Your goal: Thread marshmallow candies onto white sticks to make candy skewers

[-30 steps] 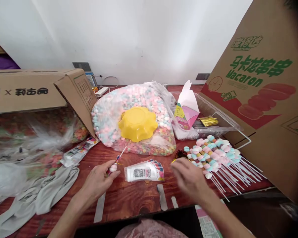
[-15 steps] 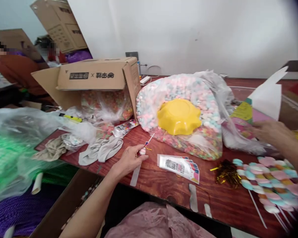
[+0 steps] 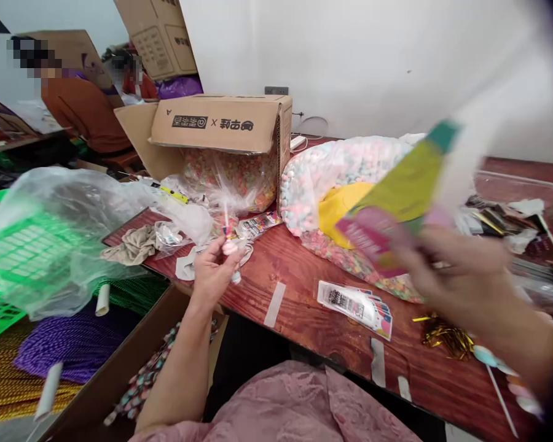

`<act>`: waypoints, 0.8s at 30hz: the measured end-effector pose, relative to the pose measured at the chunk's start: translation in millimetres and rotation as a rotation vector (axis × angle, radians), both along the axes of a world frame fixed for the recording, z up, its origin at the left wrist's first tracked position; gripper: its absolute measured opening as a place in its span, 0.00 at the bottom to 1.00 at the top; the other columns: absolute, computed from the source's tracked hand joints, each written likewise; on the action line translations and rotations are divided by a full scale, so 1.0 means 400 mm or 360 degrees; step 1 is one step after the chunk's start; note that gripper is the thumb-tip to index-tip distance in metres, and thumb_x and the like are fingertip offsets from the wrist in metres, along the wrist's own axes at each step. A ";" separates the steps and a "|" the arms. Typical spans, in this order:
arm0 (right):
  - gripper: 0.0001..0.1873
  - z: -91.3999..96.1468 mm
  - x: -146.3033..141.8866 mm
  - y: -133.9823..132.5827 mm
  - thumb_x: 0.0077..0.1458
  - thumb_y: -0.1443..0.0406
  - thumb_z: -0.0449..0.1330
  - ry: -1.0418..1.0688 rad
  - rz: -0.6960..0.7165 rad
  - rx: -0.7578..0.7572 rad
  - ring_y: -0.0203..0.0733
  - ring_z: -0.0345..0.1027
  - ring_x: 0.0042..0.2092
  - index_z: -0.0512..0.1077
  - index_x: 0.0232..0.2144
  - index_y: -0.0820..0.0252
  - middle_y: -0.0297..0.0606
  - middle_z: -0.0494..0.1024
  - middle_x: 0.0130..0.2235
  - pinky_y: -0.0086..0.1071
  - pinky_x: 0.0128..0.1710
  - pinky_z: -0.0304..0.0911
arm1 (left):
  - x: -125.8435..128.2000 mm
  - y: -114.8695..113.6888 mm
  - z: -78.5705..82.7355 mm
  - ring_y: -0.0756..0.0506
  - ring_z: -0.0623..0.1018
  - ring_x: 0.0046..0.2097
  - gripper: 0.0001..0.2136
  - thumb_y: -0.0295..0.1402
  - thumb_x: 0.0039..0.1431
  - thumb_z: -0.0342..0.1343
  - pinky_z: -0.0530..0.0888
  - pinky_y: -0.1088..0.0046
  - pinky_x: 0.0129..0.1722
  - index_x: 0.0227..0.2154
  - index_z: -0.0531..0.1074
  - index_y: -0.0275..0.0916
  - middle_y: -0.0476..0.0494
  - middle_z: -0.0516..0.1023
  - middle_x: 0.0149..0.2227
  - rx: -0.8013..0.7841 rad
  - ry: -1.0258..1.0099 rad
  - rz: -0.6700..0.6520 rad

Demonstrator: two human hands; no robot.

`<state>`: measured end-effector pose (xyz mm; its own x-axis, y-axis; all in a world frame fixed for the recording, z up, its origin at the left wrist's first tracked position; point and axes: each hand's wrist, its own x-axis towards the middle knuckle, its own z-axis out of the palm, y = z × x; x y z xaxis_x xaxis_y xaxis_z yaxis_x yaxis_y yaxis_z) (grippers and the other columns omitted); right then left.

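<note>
My left hand point(image 3: 211, 273) pinches a small pink-and-white marshmallow on a stick point(image 3: 230, 247), its white stick pointing up and a coloured tie at the base. It hovers over a pale cloth point(image 3: 185, 266) near the table's left end. Raised over the right side, my right hand point(image 3: 470, 282) is closed on a printed card sheet point(image 3: 396, 190) in yellow, pink and teal, with a white part behind it; motion blurs both. Behind the sheet, a yellow scalloped dish point(image 3: 338, 212) lies on a big clear bag of marshmallows point(image 3: 304, 184), partly hidden.
A fanned pile of printed packets point(image 3: 354, 307) lies at the front, left of gold tinsel point(image 3: 447, 337) and marshmallow sticks point(image 3: 500, 393). An open carton point(image 3: 212, 126) holds bagged candy. Green basket point(image 3: 27, 252) and purple cord point(image 3: 69, 347) are at left. Two co-workers sit behind.
My right hand has lifted the printed card sheet from the right side of the table. My left hand has moved left with the marshmallow on a stick. The view has shifted.
</note>
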<state>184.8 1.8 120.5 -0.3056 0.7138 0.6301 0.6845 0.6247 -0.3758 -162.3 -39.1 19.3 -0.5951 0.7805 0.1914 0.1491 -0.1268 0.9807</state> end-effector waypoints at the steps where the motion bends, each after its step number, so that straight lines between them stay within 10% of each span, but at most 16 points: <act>1: 0.23 -0.035 -0.075 -0.017 0.63 0.55 0.55 -0.0126 0.0168 0.0061 0.30 0.50 0.19 0.69 0.18 0.57 0.31 0.62 0.18 0.32 0.23 0.45 | -0.003 -0.017 0.015 0.49 0.77 0.31 0.28 0.41 0.39 0.71 0.76 0.75 0.30 0.44 0.77 0.33 0.45 0.81 0.35 0.0098 -0.0026 0.0111; 5: 0.12 -0.205 -0.342 -0.029 0.59 0.69 0.52 -0.0378 0.0231 -0.0136 0.36 0.62 0.25 0.70 0.24 0.59 0.38 0.72 0.25 0.31 0.26 0.55 | -0.024 -0.103 0.084 0.49 0.79 0.32 0.27 0.37 0.35 0.73 0.79 0.74 0.33 0.42 0.78 0.36 0.47 0.82 0.36 0.0323 -0.0037 0.0347; 9: 0.08 -0.290 -0.447 -0.023 0.60 0.68 0.57 -0.0357 0.0251 -0.0210 0.42 0.71 0.30 0.75 0.40 0.63 0.44 0.77 0.33 0.32 0.27 0.63 | -0.030 -0.172 0.123 0.46 0.80 0.31 0.28 0.38 0.36 0.74 0.79 0.73 0.28 0.44 0.79 0.35 0.43 0.83 0.35 0.0022 0.0016 -0.0019; 13: 0.23 -0.286 -0.364 -0.103 0.62 0.70 0.56 0.0043 0.0457 0.0093 0.47 0.75 0.45 0.66 0.59 0.57 0.49 0.76 0.48 0.36 0.40 0.72 | 0.022 -0.189 0.098 0.44 0.81 0.37 0.29 0.38 0.47 0.70 0.80 0.71 0.34 0.54 0.75 0.36 0.39 0.83 0.43 -0.0270 -0.0020 -0.0592; 18: 0.22 -0.258 -0.234 -0.183 0.62 0.72 0.55 -0.0195 0.0701 0.0451 0.47 0.74 0.45 0.71 0.56 0.52 0.47 0.77 0.47 0.38 0.42 0.73 | 0.153 -0.170 0.046 0.45 0.80 0.39 0.34 0.35 0.55 0.63 0.78 0.73 0.38 0.65 0.62 0.38 0.40 0.83 0.42 -0.0474 0.0020 -0.1301; 24: 0.23 -0.292 -0.167 -0.123 0.60 0.72 0.52 -0.0151 0.0524 0.0357 0.47 0.72 0.39 0.69 0.56 0.56 0.46 0.77 0.40 0.41 0.39 0.71 | 0.187 -0.086 0.050 0.47 0.79 0.33 0.35 0.45 0.57 0.62 0.76 0.73 0.31 0.64 0.62 0.35 0.41 0.80 0.38 -0.0355 0.0395 -0.1467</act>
